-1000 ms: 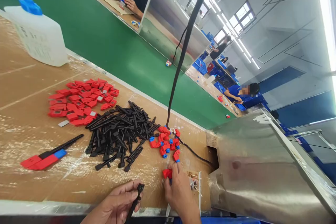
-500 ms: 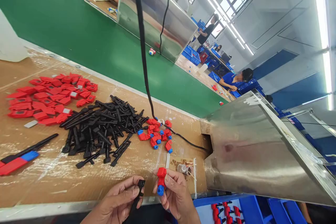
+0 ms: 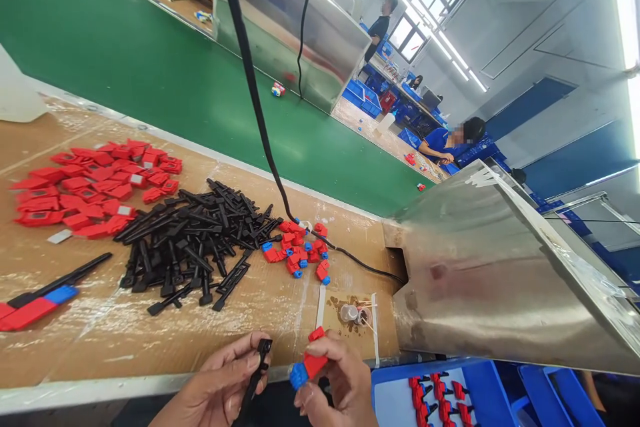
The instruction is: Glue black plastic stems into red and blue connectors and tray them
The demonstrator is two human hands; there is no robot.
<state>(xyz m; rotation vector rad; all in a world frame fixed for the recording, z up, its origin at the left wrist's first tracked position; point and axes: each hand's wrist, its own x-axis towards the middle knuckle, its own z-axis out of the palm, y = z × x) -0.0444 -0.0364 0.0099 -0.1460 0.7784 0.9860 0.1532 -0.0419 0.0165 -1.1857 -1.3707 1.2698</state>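
My left hand (image 3: 220,387) is at the bottom edge, fingers pinched round a thin black plastic strip (image 3: 257,363) held upright. My right hand (image 3: 337,383) sits just to its right, closed on a small red part with a blue end (image 3: 307,367), tilted with the blue end toward the strip. The two pieces are a few centimetres apart. On the taped cardboard bench (image 3: 125,340) lie a heap of black strips (image 3: 195,240), a heap of red flat pieces (image 3: 95,187) and a small cluster of red-and-blue parts (image 3: 300,253).
A steel chute (image 3: 490,280) stands at the right, with a black cable (image 3: 260,120) running to its base. A green conveyor belt (image 3: 175,73) runs behind the bench. A blue bin with finished red parts (image 3: 440,400) is below. Other people work across the belt and farther back.
My right hand lifted a red-and-blue part off the bench, drew it toward me and tilted it toward the black strip. The view shifted right and down.
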